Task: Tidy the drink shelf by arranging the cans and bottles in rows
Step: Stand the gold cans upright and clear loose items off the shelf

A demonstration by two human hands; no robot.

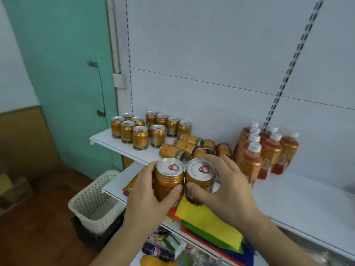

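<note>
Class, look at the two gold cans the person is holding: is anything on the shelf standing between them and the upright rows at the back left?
Yes. A cluster of toppled cans lies on the shelf just beyond the left hand and right hand, partly between the held cans and the upright rows. The shelf's front-left edge looks open.

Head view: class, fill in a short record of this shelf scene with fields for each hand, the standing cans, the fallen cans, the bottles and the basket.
left hand: grips an upright gold can
right hand: grips a second gold can, beside the first
standing cans: grouped at the shelf's left end
fallen cans: on their sides, mid-shelf
bottles: upright, white caps, in rows at right
basket: white, on the floor, lower left
</note>
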